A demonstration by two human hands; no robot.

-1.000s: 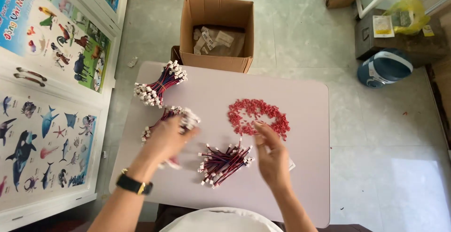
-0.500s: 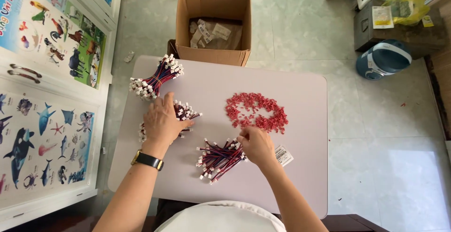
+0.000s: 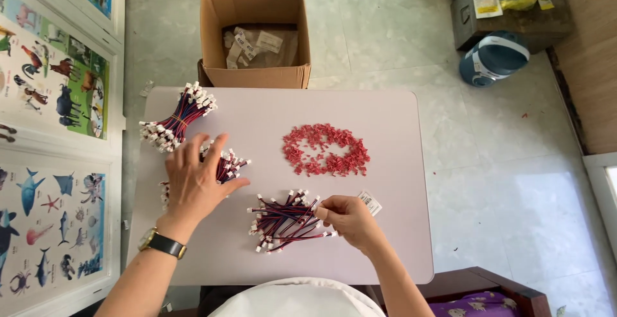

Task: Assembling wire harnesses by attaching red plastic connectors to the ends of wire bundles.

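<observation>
The left hand lies flat with fingers spread on a bundle of wires at the left side of the tabletop, pressing it down, not clamped on it. The right hand has its fingertips pinched together at the right end of a loose pile of wires, near the front edge. That pile lies just left of the right hand, its long axis running left to right, so the right hand is the nearer one. A tied bundle sits well apart at the far left corner. Red connector pieces lie beyond the pile, with bare tabletop between. A cardboard box stands past the far edge.
</observation>
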